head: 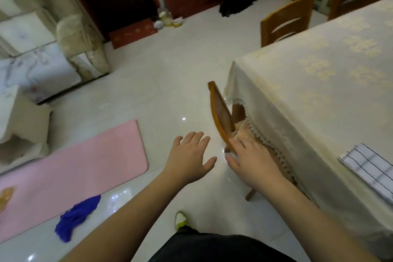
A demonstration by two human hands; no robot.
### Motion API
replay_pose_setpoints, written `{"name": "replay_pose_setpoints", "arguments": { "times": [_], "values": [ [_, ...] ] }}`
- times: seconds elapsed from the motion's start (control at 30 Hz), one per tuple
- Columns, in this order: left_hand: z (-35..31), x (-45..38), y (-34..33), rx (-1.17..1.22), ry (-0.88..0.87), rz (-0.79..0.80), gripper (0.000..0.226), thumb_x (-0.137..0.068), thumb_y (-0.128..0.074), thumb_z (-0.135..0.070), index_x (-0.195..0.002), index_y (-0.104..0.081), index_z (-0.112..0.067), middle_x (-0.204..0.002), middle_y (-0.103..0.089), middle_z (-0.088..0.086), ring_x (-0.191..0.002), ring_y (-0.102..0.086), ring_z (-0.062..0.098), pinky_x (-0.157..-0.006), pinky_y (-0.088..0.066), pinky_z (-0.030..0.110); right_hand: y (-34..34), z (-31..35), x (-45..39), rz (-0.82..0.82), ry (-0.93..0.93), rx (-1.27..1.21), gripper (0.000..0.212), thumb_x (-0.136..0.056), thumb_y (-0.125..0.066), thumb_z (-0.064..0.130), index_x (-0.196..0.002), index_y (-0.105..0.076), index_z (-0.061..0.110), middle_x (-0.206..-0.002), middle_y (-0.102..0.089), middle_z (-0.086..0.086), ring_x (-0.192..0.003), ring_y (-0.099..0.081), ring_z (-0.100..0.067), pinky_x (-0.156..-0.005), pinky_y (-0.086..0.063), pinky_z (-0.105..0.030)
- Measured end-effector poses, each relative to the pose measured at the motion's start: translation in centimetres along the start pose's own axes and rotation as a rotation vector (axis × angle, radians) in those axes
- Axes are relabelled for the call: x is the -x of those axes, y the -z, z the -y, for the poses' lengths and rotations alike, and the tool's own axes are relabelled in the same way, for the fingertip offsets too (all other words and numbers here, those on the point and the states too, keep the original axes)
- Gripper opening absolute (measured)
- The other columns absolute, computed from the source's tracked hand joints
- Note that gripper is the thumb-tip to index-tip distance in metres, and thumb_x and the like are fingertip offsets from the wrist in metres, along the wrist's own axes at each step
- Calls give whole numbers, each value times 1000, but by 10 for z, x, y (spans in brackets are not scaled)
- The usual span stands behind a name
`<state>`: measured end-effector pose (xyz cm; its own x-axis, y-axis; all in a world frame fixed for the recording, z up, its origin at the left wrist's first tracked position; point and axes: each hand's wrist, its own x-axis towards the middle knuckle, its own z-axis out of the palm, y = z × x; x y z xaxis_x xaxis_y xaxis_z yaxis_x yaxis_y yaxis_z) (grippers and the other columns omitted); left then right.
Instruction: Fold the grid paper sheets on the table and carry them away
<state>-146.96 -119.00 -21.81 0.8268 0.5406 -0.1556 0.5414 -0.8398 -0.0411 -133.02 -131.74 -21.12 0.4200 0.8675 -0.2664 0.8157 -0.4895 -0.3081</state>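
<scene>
- Left hand (pixel 189 153), lower centre, fingers spread, holding nothing
- Right hand (pixel 253 161) just beside it, fingers straight, resting on the back of the wooden chair (pixel 221 112) tucked at the table (pixel 308 83)
- Grid paper sheets (pixel 370 168) lie at the right frame edge, near the table's rim, overhanging it slightly
- Risk: jolting the chair could tug the tablecloth and slide the paper off
</scene>
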Motion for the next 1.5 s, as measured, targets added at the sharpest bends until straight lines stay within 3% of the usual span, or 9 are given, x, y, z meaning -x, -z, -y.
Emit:
{"name": "replay_pose_setpoints", "arguments": {
  "times": [0.1, 0.23, 0.4, 0.6, 0.83, 1.0, 1.5],
  "values": [
    [53, 5, -2, 29, 63, -3, 67, -93, -28, -64, -148, -30, -25, -156, -32, -2, -144, -27, 20, -115, -23, 44, -1, 44, -34, 24, 38, 33, 58, -101, -31, 51, -153, -25, 26, -160, -26, 1, -146, -25, -22, -118, -22, -40],
    [134, 8, -9, 82, 116, 16, 76, -86, -13, -67, -148, -30, -27, -150, -39, -6, -138, -34, 17, -111, -28, 40, -2, 103, -85, 24, 49, 84, 59, -102, -29, 50, -155, -20, 25, -160, -26, 1, -145, -28, -21, -117, -22, -39],
    [241, 8, -7, 151, 200, -18, 75, -86, -21, -66, -150, -29, -28, -149, -40, -7, -137, -36, 17, -109, -29, 40, -16, 175, -140, 50, 110, 103, 59, -102, -30, 48, -155, -20, 24, -159, -29, -1, -145, -29, -21, -116, -25, -37],
    [309, -11, -8, 161, 215, -12, 89, -75, -5, -71, -149, -31, -28, -149, -41, -7, -137, -36, 17, -109, -28, 40, -16, 224, -196, 35, 95, 78, 59, -102, -33, 46, -154, -21, 23, -158, -31, -2, -143, -31, -21, -115, -28, -38],
    [344, -79, -16, 221, 225, -10, 87, -76, -7, -70, -148, -32, -29, -148, -41, -7, -137, -36, 16, -109, -28, 40, -11, 225, -258, 83, 95, 133, 59, -101, -32, 48, -154, -20, 25, -158, -30, -1, -144, -29, -20, -116, -27, -37],
    [364, -153, -14, 211, 170, 1, 67, -92, -32, -64, -149, -31, -27, -149, -40, -5, -137, -35, 18, -110, -27, 40, 3, 211, -332, 55, 65, 114, 59, -101, -32, 49, -154, -20, 25, -158, -29, -1, -144, -28, -20, -116, -26, -37],
    [418, -376, 44, 157, 150, -10, 62, -96, -30, -58, -148, -32, -25, -150, -41, -3, -136, -38, 18, -108, -29, 38, 96, 196, -527, 15, 12, 118, 59, -102, -24, 52, -155, -19, 25, -162, -22, 0, -147, -22, -19, -117, -17, -35]
  ]
}}
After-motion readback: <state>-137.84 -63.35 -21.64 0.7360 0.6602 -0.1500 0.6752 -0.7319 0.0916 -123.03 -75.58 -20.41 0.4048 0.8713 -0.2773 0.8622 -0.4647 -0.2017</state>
